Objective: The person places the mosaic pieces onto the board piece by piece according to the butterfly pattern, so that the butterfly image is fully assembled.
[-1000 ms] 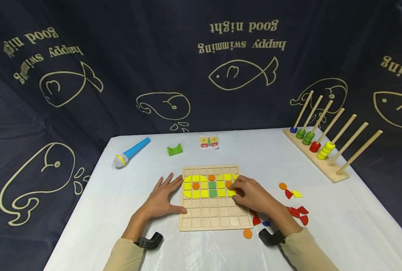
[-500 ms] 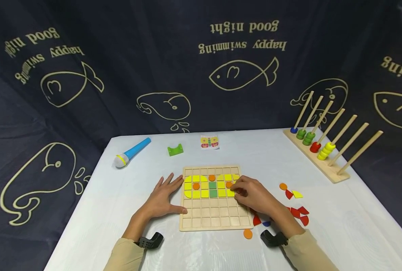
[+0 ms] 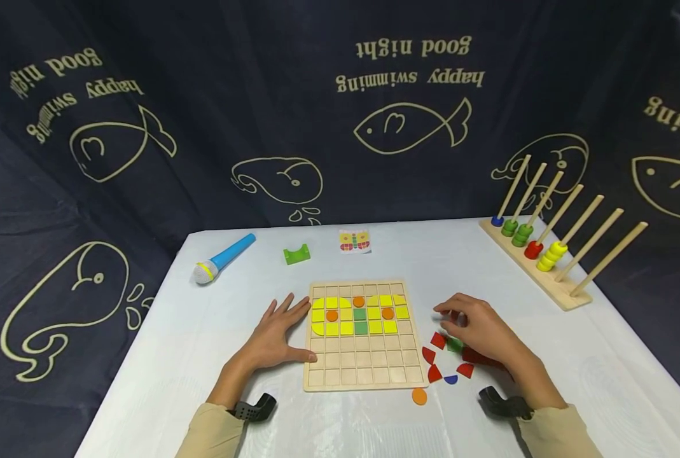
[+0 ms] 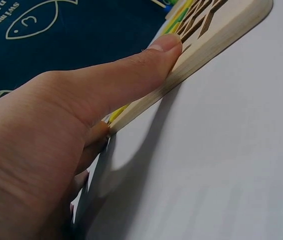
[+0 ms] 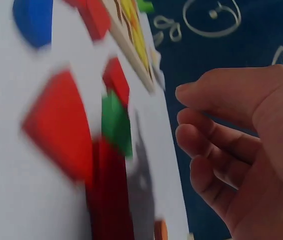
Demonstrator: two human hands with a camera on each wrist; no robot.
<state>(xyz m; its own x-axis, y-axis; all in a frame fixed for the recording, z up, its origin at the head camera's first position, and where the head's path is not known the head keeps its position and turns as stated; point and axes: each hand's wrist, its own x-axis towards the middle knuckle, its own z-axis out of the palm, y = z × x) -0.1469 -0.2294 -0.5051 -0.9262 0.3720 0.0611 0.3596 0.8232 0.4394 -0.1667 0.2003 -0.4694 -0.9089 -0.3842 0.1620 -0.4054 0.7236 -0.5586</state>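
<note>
In the head view, a wooden grid board (image 3: 353, 359) lies on the table with yellow, orange and green pieces set in its upper rows. My left hand (image 3: 273, 336) rests at the board's left edge, fingers spread and thumb on the rim. The left wrist view shows that thumb (image 4: 131, 75) pressed along the wooden edge. To the right of the board, my right hand (image 3: 477, 324) hovers with loosely bent fingers and nothing between them. Below it lie red quarter pieces (image 3: 434, 373) and a green piece (image 3: 455, 345); the hand and forearm hide part of the pile.
A blue half-round piece (image 3: 451, 379) and an orange disc (image 3: 419, 396) lie near the board's lower right corner. Farther back are a toy microphone (image 3: 225, 257), a green stand (image 3: 296, 254) and a butterfly picture card (image 3: 354, 241). A peg rack (image 3: 534, 267) with coloured beads stands at right.
My right hand has left the board's right side and moved right, over the loose pieces. A yellow square at the board's right edge now shows. The left hand stays put.
</note>
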